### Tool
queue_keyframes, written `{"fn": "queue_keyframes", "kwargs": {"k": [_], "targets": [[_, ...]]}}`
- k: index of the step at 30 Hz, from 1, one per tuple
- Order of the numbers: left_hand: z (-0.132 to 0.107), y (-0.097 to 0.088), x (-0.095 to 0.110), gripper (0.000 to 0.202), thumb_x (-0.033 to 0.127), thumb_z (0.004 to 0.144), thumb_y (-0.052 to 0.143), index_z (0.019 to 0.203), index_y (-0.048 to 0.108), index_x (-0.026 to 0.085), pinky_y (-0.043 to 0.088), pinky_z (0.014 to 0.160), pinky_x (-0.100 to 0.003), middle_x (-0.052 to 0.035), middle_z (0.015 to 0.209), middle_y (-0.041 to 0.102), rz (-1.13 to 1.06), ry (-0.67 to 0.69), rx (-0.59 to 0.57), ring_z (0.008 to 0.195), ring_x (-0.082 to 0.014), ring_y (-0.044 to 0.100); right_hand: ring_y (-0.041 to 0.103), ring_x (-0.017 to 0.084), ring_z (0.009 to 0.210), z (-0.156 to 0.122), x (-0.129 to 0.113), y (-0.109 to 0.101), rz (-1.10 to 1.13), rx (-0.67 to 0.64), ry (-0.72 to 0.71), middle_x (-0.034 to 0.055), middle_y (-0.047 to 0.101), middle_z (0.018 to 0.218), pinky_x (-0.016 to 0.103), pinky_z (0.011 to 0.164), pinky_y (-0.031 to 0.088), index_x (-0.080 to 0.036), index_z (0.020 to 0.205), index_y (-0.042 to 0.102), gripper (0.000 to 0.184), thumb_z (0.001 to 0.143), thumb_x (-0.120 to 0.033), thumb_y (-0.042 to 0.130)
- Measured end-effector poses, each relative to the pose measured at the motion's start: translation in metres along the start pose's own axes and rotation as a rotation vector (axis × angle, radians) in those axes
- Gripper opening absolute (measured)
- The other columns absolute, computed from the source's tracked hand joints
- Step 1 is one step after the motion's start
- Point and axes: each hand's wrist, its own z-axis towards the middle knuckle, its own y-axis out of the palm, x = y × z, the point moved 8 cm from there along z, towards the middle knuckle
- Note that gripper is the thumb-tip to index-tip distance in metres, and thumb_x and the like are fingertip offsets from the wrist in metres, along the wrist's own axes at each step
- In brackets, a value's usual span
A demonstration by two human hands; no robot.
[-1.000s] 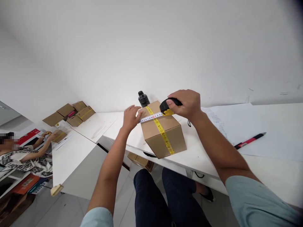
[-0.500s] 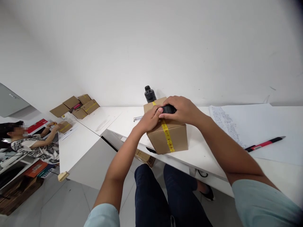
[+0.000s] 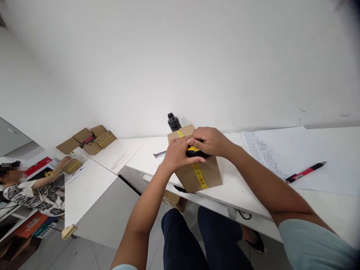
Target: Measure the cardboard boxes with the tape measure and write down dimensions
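A cardboard box (image 3: 206, 179) with a yellow tape strip stands at the front edge of the white desk. Just over its top is a black and yellow tape measure (image 3: 194, 153), tilted so its yellow face shows. My right hand (image 3: 212, 140) is closed round the case from the right. From the left, my left hand (image 3: 178, 152) grips it with curled fingers, the thumb stretched along its lower side. A short length of marked blade (image 3: 160, 154) sticks out left of my left hand. The fingers hide part of the case and the box top.
A black bottle (image 3: 173, 123) stands behind the box. Handwritten paper (image 3: 261, 150) and a red-black pen (image 3: 306, 173) lie at right. Several boxes (image 3: 105, 139) are stacked on the far left desk (image 3: 92, 191), where another person (image 3: 33, 193) sits. Another box (image 3: 174, 199) is under the desk.
The tape measure has turned, bringing its yellow face into view. My left thumb has moved to its lower side. The view has shifted slightly, and the other person's arm has moved.
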Motion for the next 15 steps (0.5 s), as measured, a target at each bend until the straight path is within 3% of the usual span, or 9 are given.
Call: {"fn": "queue_keyframes", "kwargs": {"k": [4, 7, 11, 13, 15], "targets": [[0.002, 0.004, 0.002, 0.072, 0.079, 0.091, 0.063, 0.138, 0.064, 0.024, 0.052, 0.106, -0.048, -0.0120, 0.137, 0.073, -0.082, 0.030, -0.041, 0.127, -0.0349, 0.067, 0.062, 0.017, 0.069, -0.001, -0.011, -0.017, -0.164, 0.048, 0.003, 0.0057, 0.073, 0.075, 0.032, 0.066, 0.043, -0.021, 0.075, 0.067, 0.055, 0.106, -0.062, 0.044], [0.001, 0.004, -0.001, 0.072, 0.073, 0.090, 0.067, 0.143, 0.061, 0.024, 0.051, 0.110, -0.049, -0.0123, 0.144, 0.070, -0.117, 0.004, -0.031, 0.132, -0.0355, 0.066, 0.070, 0.022, 0.080, -0.015, -0.037, -0.051, -0.320, 0.201, 0.022, 0.0090, 0.080, 0.093, 0.037, 0.073, 0.047, -0.022, 0.091, 0.074, 0.041, 0.105, -0.054, 0.052], [0.001, 0.003, -0.008, 0.078, 0.070, 0.088, 0.069, 0.150, 0.058, 0.023, 0.047, 0.117, -0.050, -0.0128, 0.153, 0.064, -0.186, -0.075, -0.021, 0.140, -0.0372, 0.060, 0.073, 0.025, 0.087, -0.054, -0.056, -0.105, -0.276, 0.367, 0.088, 0.0083, 0.079, 0.097, 0.039, 0.077, 0.054, -0.028, 0.102, 0.076, 0.036, 0.105, -0.053, 0.051], [0.002, 0.004, -0.010, 0.081, 0.069, 0.088, 0.069, 0.153, 0.055, 0.023, 0.046, 0.118, -0.050, -0.0123, 0.156, 0.062, -0.249, -0.106, -0.033, 0.142, -0.0370, 0.059, 0.073, 0.025, 0.084, -0.077, -0.037, -0.120, -0.386, 0.293, 0.248, 0.0080, 0.078, 0.092, 0.039, 0.075, 0.054, -0.027, 0.099, 0.077, 0.043, 0.105, -0.058, 0.047], [0.003, 0.005, -0.011, 0.084, 0.068, 0.087, 0.069, 0.155, 0.053, 0.022, 0.045, 0.119, -0.049, -0.0122, 0.158, 0.060, -0.293, -0.110, -0.044, 0.143, -0.0369, 0.058, 0.073, 0.026, 0.079, -0.109, 0.007, -0.124, -0.607, 0.035, 0.563, 0.0072, 0.077, 0.083, 0.037, 0.070, 0.051, -0.025, 0.106, 0.078, 0.048, 0.104, -0.062, 0.046]]}}
